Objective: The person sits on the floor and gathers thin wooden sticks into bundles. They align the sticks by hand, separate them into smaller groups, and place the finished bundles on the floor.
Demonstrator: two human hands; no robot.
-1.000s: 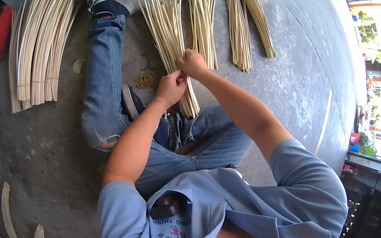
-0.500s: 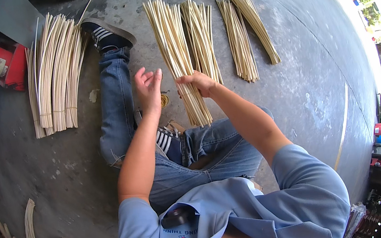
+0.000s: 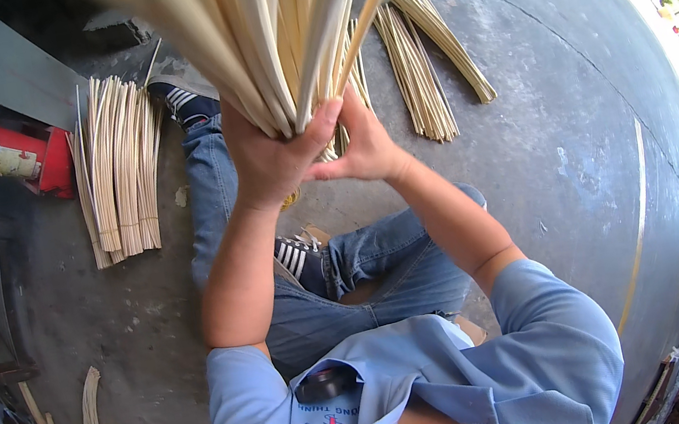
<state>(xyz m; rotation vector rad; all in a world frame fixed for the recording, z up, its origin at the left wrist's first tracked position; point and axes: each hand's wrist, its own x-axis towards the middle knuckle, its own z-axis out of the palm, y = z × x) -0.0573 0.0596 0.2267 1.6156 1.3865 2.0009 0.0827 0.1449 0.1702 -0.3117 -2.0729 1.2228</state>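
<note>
A bundle of thin pale sticks is raised close to the camera, its upper ends fanning out past the top edge. My left hand is wrapped round its lower part from the left. My right hand grips it from the right, the two thumbs near each other in front. Below my hands, a coil of yellow bands lies on the floor, partly covered by my left wrist. Another bundle of sticks lies behind the raised one and is mostly hidden.
On the right, two stick bundles lie on the concrete floor. Several tied bundles lie left of my outstretched leg, beside a red cylinder. Longer bent strands sit at lower left.
The bundle has come up off the floor area toward the camera. My left hand, empty and raised beside it before, has closed round it together with my right hand.
</note>
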